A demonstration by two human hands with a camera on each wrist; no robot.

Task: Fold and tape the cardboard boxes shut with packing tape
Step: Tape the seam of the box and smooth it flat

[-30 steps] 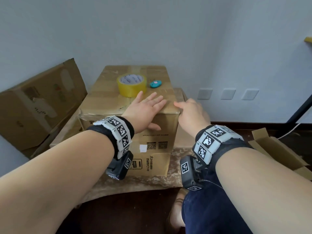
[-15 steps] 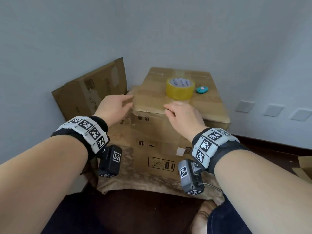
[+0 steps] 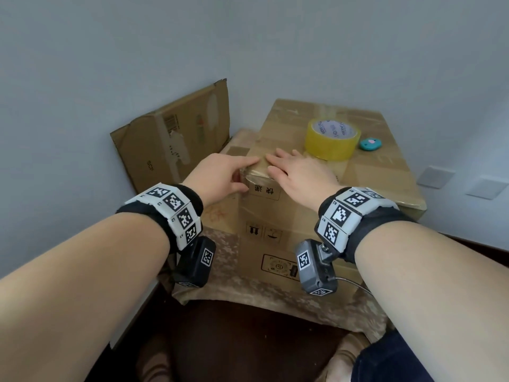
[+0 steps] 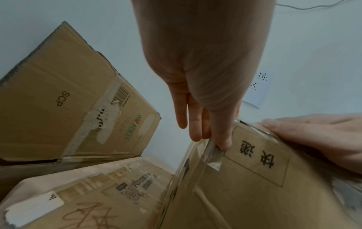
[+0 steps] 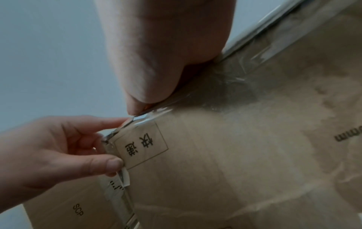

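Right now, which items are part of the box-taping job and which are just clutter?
In the job:
- cardboard box, taped, both hands at its near corner
- left hand
- right hand
- yellow tape roll, on the box top

Lying about:
- small teal object beside the roll
- flattened carton against the wall
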